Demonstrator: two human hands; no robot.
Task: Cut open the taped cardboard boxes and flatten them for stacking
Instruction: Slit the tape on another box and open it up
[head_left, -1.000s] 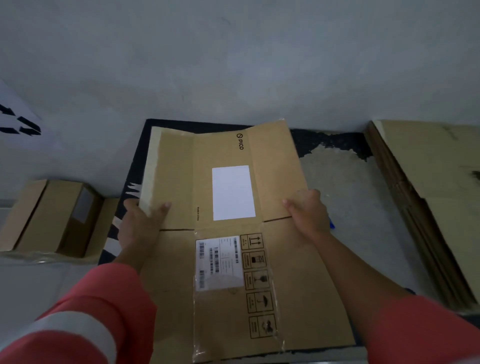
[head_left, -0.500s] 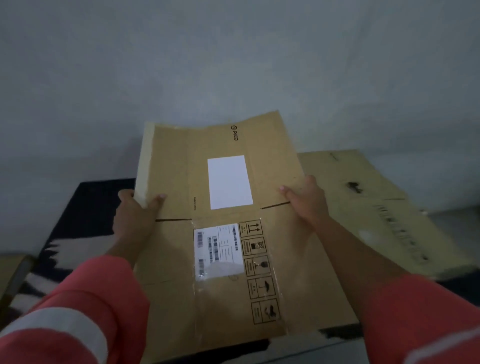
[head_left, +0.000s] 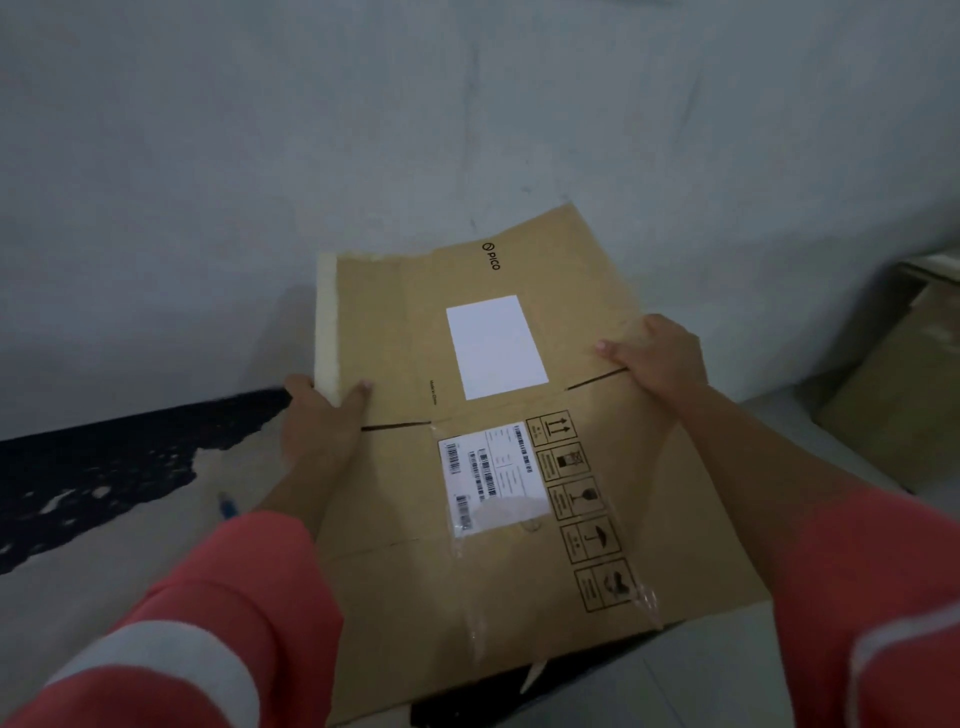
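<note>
Box (head_left: 509, 467), flattened, is in our hands above the floor: our left hand (head_left: 322, 423) grips its left edge, our right hand (head_left: 657, 358) grips its right edge, thumbs on top.

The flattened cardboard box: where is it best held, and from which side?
Probably both side edges beside the flap slits, left hand from the left, right hand from the right. The flattened cardboard box is wide and thin; one grip might let it sag.
</note>
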